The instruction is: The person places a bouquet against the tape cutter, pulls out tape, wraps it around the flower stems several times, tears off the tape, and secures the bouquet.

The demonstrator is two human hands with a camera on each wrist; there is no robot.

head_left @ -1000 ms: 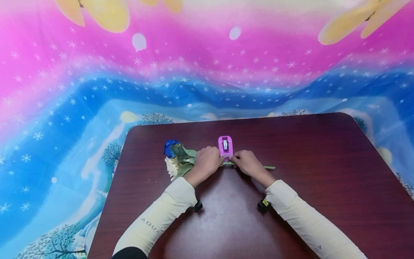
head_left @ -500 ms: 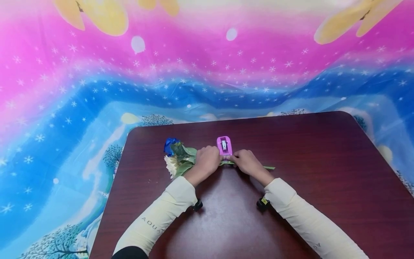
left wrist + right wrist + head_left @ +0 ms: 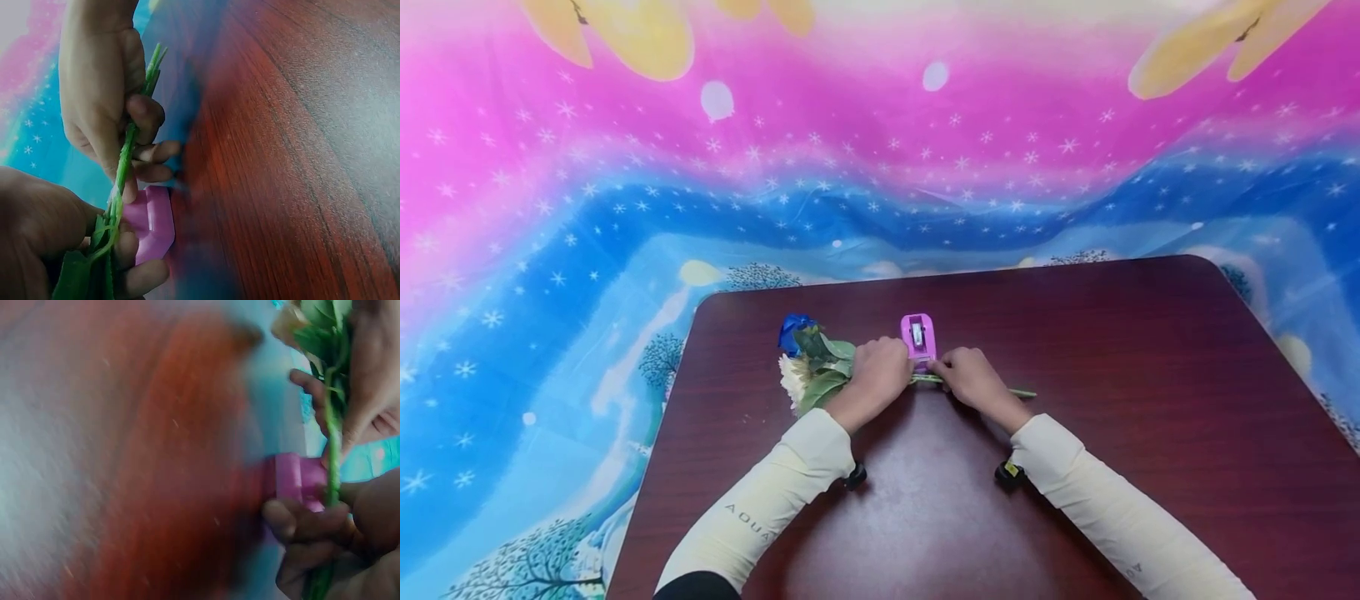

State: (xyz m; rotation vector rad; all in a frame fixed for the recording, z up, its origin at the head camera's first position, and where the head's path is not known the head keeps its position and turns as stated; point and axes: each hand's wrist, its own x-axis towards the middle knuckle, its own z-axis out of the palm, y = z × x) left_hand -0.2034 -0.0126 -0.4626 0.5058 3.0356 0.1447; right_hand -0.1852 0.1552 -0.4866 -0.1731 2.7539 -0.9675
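In the head view, a blue rose (image 3: pixel 795 334) and a white flower (image 3: pixel 791 382) lie side by side with green leaves (image 3: pixel 824 388), their heads to the left. My left hand (image 3: pixel 882 371) grips the bunch near the leaves. Further along, my right hand (image 3: pixel 974 377) pinches the green stems (image 3: pixel 125 159), whose cut ends stick out past it. A pink tape dispenser (image 3: pixel 928 337) stands just behind the stems, between the hands. In the right wrist view, the right hand's fingers curl round the stems close to the dispenser (image 3: pixel 289 480). Whether tape lies on the stems is hard to tell.
The dark red-brown table (image 3: pixel 1120 358) has rounded far corners. A patterned pink and blue cloth (image 3: pixel 880 167) hangs behind it. Small black wrist cameras (image 3: pixel 1011 474) sit under both cream sleeves (image 3: pixel 1120 492).
The tape dispenser has shifted slightly left. The flower heads have risen a little and the stem ends have dipped. Both hands keep their hold in nearly the same place.
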